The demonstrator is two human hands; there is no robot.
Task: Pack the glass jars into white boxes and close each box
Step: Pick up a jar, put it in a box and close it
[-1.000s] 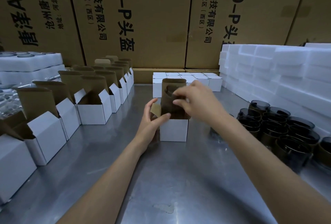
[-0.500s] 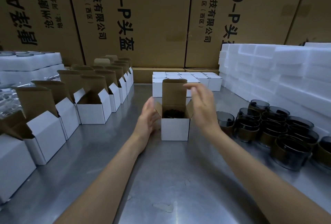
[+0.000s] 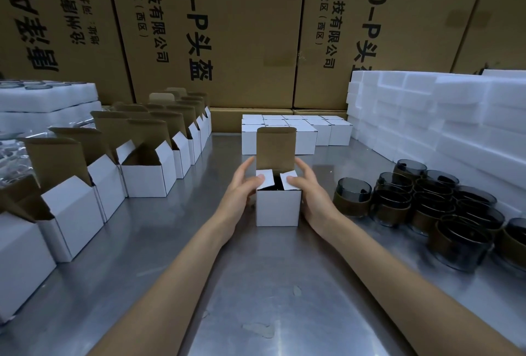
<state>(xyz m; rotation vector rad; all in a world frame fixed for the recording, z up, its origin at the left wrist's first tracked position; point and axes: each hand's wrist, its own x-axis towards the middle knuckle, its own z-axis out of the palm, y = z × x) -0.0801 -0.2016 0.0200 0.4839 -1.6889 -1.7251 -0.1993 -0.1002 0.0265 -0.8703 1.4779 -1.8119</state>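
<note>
A small white box [image 3: 278, 208] stands at the middle of the steel table [image 3: 270, 284], its brown lid flap upright at the back. A dark glass jar [image 3: 276, 182] shows inside, between the two side flaps. My left hand [image 3: 242, 188] cups the box's left side with its thumb pressing the left flap inward. My right hand [image 3: 311, 194] cups the right side, its thumb holding the right flap down. More dark glass jars [image 3: 427, 204] with brown bands stand loose in a cluster to the right.
Rows of open white boxes [image 3: 148, 179] line the left side. Closed white boxes [image 3: 321, 130] sit at the back centre. White foam blocks [image 3: 427, 116] are stacked at the right and foam trays [image 3: 48, 96] at far left. Large brown cartons [image 3: 242, 28] form the back wall.
My right hand lowered the jar into the box and let it go. Both hands then closed in on the box's sides and folded the two side flaps inward.
</note>
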